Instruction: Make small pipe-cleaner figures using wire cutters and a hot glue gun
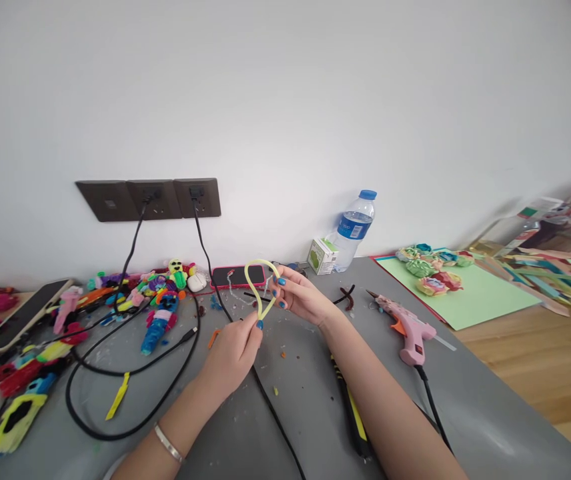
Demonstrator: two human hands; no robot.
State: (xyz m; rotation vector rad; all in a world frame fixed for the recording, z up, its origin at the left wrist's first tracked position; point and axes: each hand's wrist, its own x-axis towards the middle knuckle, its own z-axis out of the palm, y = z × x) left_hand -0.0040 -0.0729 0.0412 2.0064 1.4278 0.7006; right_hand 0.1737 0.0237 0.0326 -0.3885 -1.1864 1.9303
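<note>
A pale yellow pipe cleaner (251, 283) is bent into a loop and held up above the grey table. My left hand (233, 350) pinches its lower end, where the two strands come together. With its fingertips, my right hand (298, 293) grips the loop's upper right side. Behind the loop lies a phone with a pink edge (230, 275). Under my right forearm, partly hidden, rests a black and yellow tool handle (353, 417). A pink glue gun (408, 330) lies to the right of that arm.
Colourful fuzzy figures (158, 323) and a looped black cable (115, 437) cover the left side. A water bottle (353, 233) and small carton (322, 256) stand by the wall. Crumpled paper flowers (438, 283) sit on green paper (485, 303); paper strips (550, 277) lie farther right.
</note>
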